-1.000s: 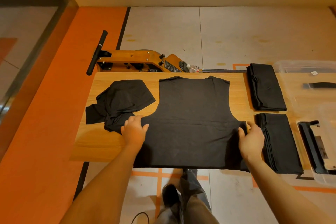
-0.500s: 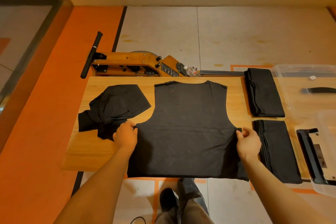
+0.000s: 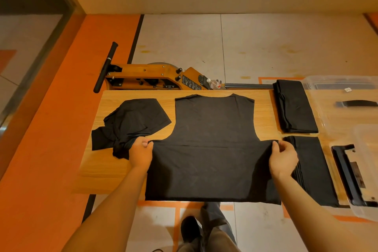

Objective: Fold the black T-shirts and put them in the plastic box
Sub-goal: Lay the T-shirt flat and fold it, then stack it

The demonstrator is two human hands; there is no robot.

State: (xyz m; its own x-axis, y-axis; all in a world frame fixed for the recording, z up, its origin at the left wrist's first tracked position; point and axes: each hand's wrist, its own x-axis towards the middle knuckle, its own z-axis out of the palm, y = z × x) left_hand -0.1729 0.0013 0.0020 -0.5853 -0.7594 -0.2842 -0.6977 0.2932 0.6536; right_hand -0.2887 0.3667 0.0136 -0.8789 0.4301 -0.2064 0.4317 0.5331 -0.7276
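Observation:
A black T-shirt (image 3: 212, 139) lies flat on the wooden table (image 3: 102, 172), sleeves folded in, its hem hanging over the near edge. My left hand (image 3: 141, 153) pinches the shirt's left side edge at mid-height. My right hand (image 3: 283, 156) pinches the right side edge at the same height. A crumpled black T-shirt (image 3: 131, 122) lies to the left. Two folded black T-shirts lie to the right, one far (image 3: 294, 106) and one near (image 3: 315, 172). The clear plastic box (image 3: 366, 168) stands at the right edge.
A clear lid (image 3: 337, 84) with a black handle lies at the far right of the table. A wooden rowing machine (image 3: 151, 77) with a black bar stands on the floor behind the table. My legs and shoe (image 3: 190, 229) show below the near edge.
Both hands went from resting flat on the shirt's side edges to pinching them; the fabric at the sides is slightly lifted. The camera view shifted a little.

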